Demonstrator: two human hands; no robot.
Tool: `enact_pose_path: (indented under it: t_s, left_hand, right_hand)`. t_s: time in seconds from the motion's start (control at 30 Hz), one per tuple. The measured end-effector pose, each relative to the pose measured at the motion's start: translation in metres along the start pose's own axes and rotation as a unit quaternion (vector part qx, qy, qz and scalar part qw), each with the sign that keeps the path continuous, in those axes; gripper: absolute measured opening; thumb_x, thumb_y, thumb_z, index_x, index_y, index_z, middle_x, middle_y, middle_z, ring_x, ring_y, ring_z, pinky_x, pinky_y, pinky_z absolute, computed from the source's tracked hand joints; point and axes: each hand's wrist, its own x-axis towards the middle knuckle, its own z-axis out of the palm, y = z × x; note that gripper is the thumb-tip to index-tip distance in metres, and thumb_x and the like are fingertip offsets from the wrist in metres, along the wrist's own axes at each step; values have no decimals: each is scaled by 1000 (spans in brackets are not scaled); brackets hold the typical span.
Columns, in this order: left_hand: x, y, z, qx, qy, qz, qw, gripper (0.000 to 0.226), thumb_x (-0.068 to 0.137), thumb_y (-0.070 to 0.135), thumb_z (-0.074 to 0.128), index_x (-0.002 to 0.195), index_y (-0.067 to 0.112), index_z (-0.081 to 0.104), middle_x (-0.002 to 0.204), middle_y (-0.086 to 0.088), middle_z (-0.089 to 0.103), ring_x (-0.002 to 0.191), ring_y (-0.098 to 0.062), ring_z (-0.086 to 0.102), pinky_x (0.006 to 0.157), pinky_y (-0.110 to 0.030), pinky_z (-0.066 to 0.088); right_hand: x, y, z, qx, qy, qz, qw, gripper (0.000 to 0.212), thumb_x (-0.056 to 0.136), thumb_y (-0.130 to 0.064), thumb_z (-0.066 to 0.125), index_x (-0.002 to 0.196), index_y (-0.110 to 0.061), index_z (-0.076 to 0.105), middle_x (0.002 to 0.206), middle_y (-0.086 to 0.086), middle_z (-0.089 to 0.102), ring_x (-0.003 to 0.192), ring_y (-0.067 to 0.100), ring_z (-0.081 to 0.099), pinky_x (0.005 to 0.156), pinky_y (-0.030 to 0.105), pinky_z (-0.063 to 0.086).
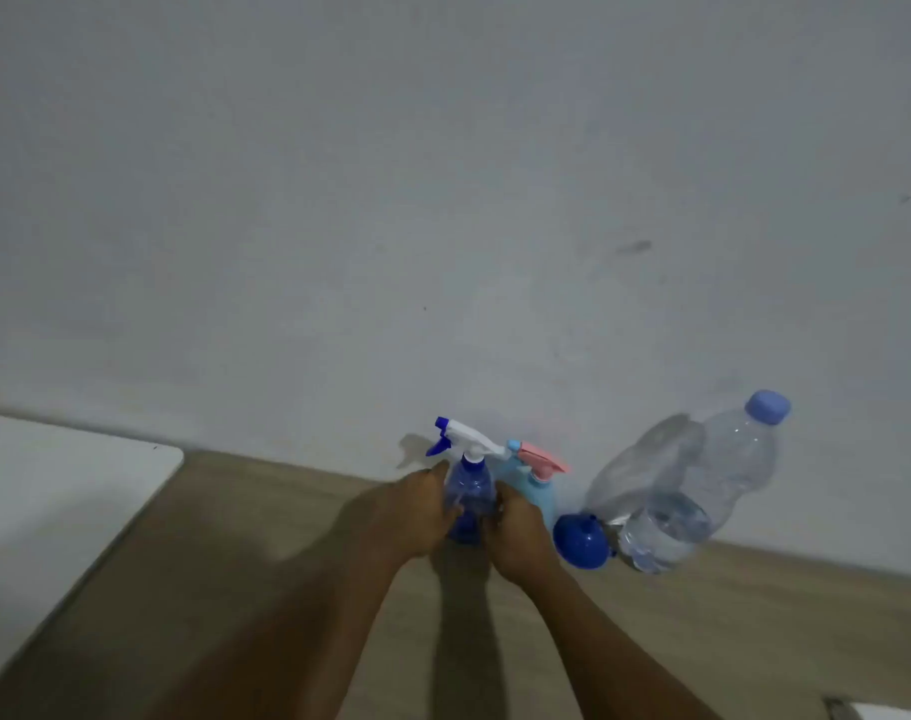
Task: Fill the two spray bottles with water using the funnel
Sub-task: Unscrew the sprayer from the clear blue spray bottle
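Observation:
A dark blue spray bottle (469, 493) with a white and blue trigger head stands on the wooden table near the wall. My left hand (417, 517) grips its left side and my right hand (518, 543) grips its right side. Just behind and to the right stands a light blue spray bottle (539, 491) with a pink trigger head. A blue funnel (580, 542) lies on its side to the right of my right hand. A large clear water bottle (703, 491) with a blue cap, partly filled, stands right of the funnel.
The wooden table (235, 563) runs up against a pale wall (443, 200). A white surface (53, 501) adjoins the table at the left. A small white object (890, 711) shows at the bottom right corner.

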Motion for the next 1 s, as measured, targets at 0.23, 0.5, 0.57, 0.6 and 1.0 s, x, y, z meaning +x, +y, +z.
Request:
enact_pose_path:
  t_s: [0.23,0.5,0.57,0.6,1.0]
  left_hand:
    - [1,4,9,-24,32,0,999,35,101,31,52,135,26,51,124,1,66,107,-20,63,79,-23,39]
    - [-50,11,21,-29,80,-14,996,34,98,43,55,128,28,58,116,2,71,100,-19,66,69,-21,36]
    - [-68,22,28,-32,81,-17,996,36,98,47,53,127,27,59,116,2,71,98,-20,66,70,-23,36]
    - [-77,30,32,-42,75,-13,996,36,98,47,53,127,26,60,116,2,71,96,-18,66,68,-20,37]
    - [-163,69,94,-137,46,-1,989,40,88,30,73,125,19,64,111,2,73,97,-14,67,72,-11,39]
  right_hand:
    - [2,8,8,97,9,-11,995,18,103,-8,46,114,-10,60,94,-5,62,78,-2,59,69,8,45]
    - [-59,10,5,105,32,-33,993,29,98,-5,49,124,-10,60,111,0,65,96,8,57,83,20,43]
    - [-83,20,4,123,52,-47,990,18,99,-6,52,110,-13,64,102,-3,69,86,0,62,77,15,46]
    - [-95,25,2,129,63,-51,988,15,99,-7,53,105,-14,66,96,-5,70,83,-2,64,73,11,46]
    - [-208,70,-17,158,93,0,983,38,96,-11,60,97,-49,56,93,-21,67,92,-3,66,78,18,54]
